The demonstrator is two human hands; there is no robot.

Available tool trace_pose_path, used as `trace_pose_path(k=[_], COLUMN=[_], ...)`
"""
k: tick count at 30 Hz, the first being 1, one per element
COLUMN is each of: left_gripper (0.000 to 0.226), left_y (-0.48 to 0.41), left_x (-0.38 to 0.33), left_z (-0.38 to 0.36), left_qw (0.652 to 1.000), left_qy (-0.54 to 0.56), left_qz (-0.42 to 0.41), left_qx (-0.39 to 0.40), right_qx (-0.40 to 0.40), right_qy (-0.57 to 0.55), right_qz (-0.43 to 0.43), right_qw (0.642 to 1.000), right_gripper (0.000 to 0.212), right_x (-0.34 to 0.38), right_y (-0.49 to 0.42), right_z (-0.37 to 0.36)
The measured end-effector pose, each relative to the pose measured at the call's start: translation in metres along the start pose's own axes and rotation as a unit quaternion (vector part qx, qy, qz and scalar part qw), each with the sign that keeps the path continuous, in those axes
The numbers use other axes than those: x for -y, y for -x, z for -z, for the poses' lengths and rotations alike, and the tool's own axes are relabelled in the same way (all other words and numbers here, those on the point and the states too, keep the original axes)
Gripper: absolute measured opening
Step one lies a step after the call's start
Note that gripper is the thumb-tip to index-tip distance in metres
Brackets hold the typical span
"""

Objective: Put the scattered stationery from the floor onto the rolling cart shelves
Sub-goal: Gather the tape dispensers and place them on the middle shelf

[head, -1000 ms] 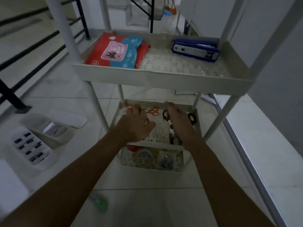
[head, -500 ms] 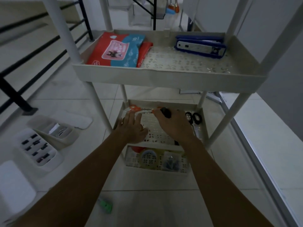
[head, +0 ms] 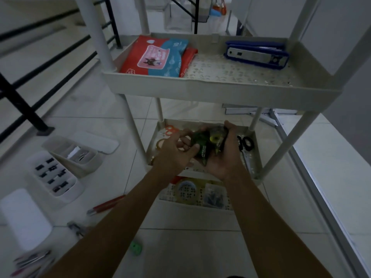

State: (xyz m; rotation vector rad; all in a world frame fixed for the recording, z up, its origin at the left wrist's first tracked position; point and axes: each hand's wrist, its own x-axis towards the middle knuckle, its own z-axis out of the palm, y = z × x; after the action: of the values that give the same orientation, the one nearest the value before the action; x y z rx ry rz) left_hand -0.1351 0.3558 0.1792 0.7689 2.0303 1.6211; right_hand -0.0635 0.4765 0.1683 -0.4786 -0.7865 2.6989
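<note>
While both hands — the right hand (head: 220, 157) cupping a dark-green tape dispenser (head: 208, 145), the left hand (head: 174, 153) pinching its near end — hover at frame centre over the cart's middle shelf (head: 254, 157), a loosened grip could drop it onto the black scissors (head: 246, 143) or the floor.

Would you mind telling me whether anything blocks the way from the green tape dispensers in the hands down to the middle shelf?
Nothing visible does. Both hands hold the green tape dispensers directly above the middle shelf; black scissors lie off to the right.
</note>
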Motion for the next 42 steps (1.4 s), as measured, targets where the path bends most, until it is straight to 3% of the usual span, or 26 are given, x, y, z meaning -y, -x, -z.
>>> trace_pose_path(k=[5,10,12,14,16,21,23,27,31,37,42], left_gripper=[0.045,0.037,0.040,0.046,0.055,0.036,0.034,0.035,0.034,0.024,0.025], left_y=[0.004,0.000,-0.004,-0.009,-0.013,-0.013,-0.011,-0.011,-0.014,-0.013,-0.020], left_x=[-0.001,-0.012,-0.012,-0.008,-0.007,-0.002,0.005,0.020,0.032,0.034,0.035], left_z=[-0.006,-0.010,-0.004,0.002,0.008,0.011,0.005,-0.005,-0.009,-0.007,-0.005], left_qw=[0.990,0.983,0.983,0.987,0.989,0.986,0.985,0.981,0.973,0.921,0.930], left_qy=[0.114,0.139,0.133,0.116,0.098,0.072,0.051,-0.085,-0.198,-0.375,-0.359], left_qz=[0.082,0.119,0.122,0.108,0.088,0.074,0.085,0.072,0.003,-0.062,-0.078], left_qx=[0.003,-0.008,-0.021,-0.040,-0.059,-0.131,-0.142,-0.161,-0.116,-0.091,0.013], right_qx=[-0.031,-0.064,-0.091,-0.116,-0.142,-0.167,-0.193,-0.205,-0.198,-0.169,-0.155], right_qy=[0.018,0.114,0.150,0.253,0.390,0.614,0.634,0.642,0.675,0.762,0.825], right_qz=[0.021,0.034,0.077,0.129,0.143,0.192,0.186,0.176,0.191,0.165,0.118], right_qw=[0.999,0.991,0.981,0.952,0.898,0.747,0.725,0.717,0.685,0.603,0.530], right_gripper=[0.057,0.058,0.051,0.044,0.041,0.031,0.027,0.025,0.017,0.026,0.029], right_x=[-0.007,-0.004,0.001,0.009,0.015,0.020,0.021,0.023,0.024,0.026,0.021], right_y=[0.000,0.001,-0.001,0.001,0.008,0.012,0.010,0.002,-0.007,-0.006,-0.001], right_z=[0.002,-0.006,-0.006,-0.006,-0.007,0.003,0.008,0.021,0.024,0.030,0.038])
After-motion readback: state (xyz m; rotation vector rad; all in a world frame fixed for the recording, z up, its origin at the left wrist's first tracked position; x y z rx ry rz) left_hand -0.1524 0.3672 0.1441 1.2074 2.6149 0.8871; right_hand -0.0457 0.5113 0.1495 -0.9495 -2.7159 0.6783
